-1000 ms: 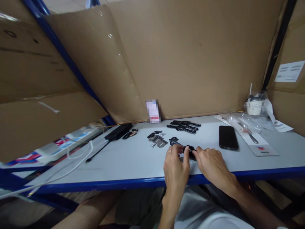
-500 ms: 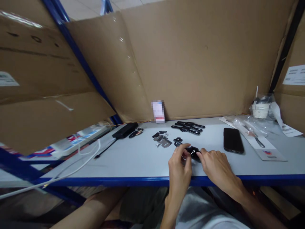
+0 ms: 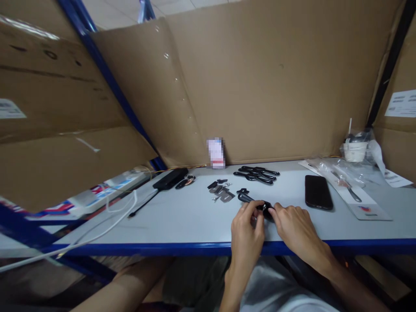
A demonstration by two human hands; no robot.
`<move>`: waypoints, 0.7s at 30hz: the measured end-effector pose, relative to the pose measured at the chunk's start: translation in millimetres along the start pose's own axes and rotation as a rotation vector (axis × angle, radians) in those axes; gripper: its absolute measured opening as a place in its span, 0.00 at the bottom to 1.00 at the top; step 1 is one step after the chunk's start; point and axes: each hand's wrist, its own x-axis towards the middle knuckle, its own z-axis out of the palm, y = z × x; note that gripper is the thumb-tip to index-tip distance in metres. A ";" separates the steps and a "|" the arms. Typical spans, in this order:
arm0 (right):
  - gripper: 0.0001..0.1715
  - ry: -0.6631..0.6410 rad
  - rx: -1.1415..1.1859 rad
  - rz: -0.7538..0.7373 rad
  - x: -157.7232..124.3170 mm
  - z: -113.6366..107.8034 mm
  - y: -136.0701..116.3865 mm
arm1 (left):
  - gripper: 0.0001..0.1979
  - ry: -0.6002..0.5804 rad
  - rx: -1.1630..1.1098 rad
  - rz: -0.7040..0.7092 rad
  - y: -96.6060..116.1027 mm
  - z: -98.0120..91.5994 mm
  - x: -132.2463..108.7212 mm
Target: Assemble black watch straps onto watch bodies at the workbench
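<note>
Near the front edge of the table, a glossy black tool with a long handle (image 3: 244,197) lies between my hands, its handle end pointing to the far left. My right hand (image 3: 294,223) is closed on the tool's near right end, the thumb pressed on it. My left hand (image 3: 248,225) pinches at the tool's middle, next to a small shiny spot; whether it also holds a small part is hidden by the fingers. Just behind lies a small black piece (image 3: 242,190). Left of that is a loose group of dark flat plates (image 3: 224,194) with small silvery bits.
Several glossy black handle-shaped pieces (image 3: 256,173) lie farther back. A black phone (image 3: 318,192) and a carded utensil in plastic packaging (image 3: 352,195) are on the right, with a bagged cup (image 3: 355,149) behind. On the left are a black adapter (image 3: 170,178) and a white cable (image 3: 123,223).
My left hand has shifted slightly to the right along the tool, baring more of its handle. My right hand stays where it was, still gripping the end.
</note>
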 end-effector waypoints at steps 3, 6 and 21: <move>0.23 0.005 -0.001 0.002 -0.4 -0.3 -0.2 | 0.16 -0.018 -0.011 0.033 0.3 -2.5 -1.3; 0.23 0.001 -0.007 0.010 -0.1 0.0 -0.4 | 0.16 -0.032 0.008 0.023 -0.9 -2.3 -1.1; 0.23 0.020 0.004 -0.001 -0.9 1.0 0.5 | 0.18 0.055 -0.005 0.082 -1.3 -0.9 -4.1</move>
